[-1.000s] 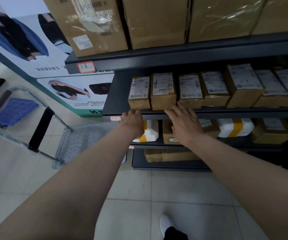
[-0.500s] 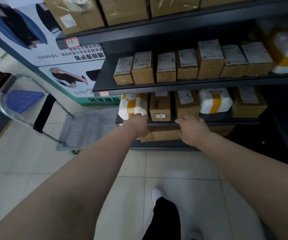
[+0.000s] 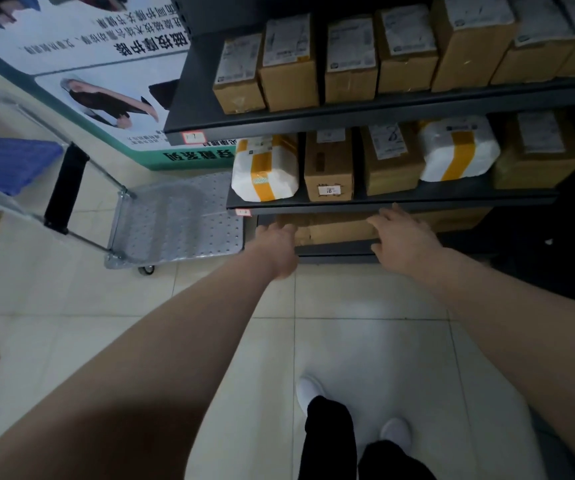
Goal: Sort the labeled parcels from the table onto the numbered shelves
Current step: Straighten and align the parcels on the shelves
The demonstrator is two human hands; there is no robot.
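Near shelf edge [image 3: 417, 205], left hand [image 3: 275, 249], right hand [image 3: 403, 240], apart.

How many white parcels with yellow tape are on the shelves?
2. The left white parcel sits at the left end of the middle shelf; the right white parcel lies on that shelf too, between brown boxes. Others may be hidden out of frame.

Both arms are bare and extended forward and downward toward the flat carton [image 3: 334, 232]. The left hand [image 3: 277, 242] is back-up at the carton's left end, fingers loosely bent, tips just beside the carton. The right hand [image 3: 400, 237] is palm-down over the carton's right part, fingers straight and spread. The wrists are level with each other and well apart.
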